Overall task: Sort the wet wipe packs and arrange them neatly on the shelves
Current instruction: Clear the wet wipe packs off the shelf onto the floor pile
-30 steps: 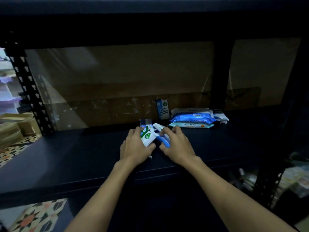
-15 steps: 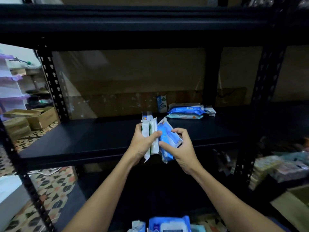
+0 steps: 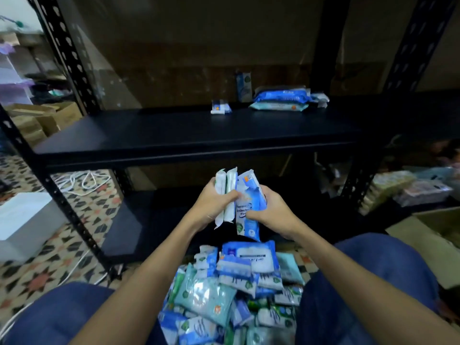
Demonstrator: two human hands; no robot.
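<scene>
Left hand [image 3: 211, 202] clasps white packs [image 3: 225, 195]; right hand [image 3: 272, 211] clasps blue pack [image 3: 247, 207], touching; lower label text blurred.

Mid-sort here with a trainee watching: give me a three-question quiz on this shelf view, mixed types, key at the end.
1. True or false: the shelf holds no packs yet.
2. Which hand holds the blue antibacterial wipes pack? A) left B) right
3. Fill in: the unsorted pile of packs lies between the person's ____.

Key:
1. False: a small pack, an upright pack and a flat stack sit on it.
2. B: the right hand; the left hand has a grip on two white packs.
3. Knees.
</scene>
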